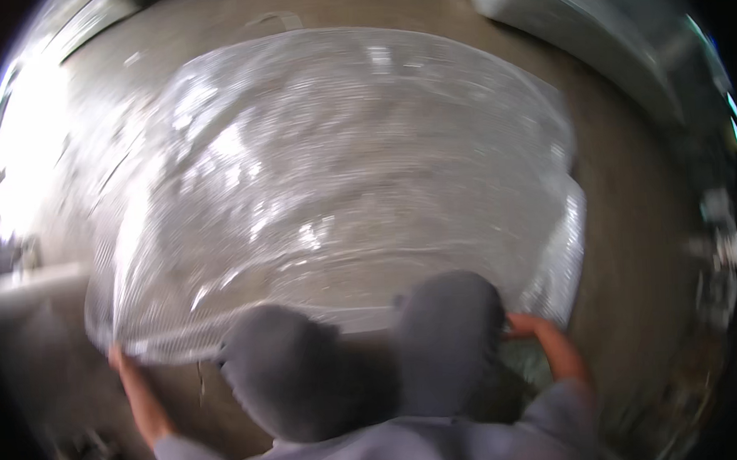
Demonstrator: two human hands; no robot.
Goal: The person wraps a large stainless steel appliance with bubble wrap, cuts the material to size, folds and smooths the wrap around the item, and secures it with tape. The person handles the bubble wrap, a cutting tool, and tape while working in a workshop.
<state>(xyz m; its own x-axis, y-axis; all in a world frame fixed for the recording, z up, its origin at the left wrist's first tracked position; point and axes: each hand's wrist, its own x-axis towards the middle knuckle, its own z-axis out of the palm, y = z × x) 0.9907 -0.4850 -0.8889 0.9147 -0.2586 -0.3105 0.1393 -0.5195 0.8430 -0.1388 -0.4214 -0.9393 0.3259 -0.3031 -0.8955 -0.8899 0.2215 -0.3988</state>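
Two-handed, holds or touches the near edge of a clear plastic sheet (366,180), spread over the floor (635,233) before the knees (280,368). With the left hand (118,356), appears to pinch the near left corner; with the right hand (519,325), meets the near edge beside the right knee, too blurred to tell whether gripping. Looks largely opened out, yet lies creased and rippled, not flat. Shows no brand, label or writing clear enough to read.
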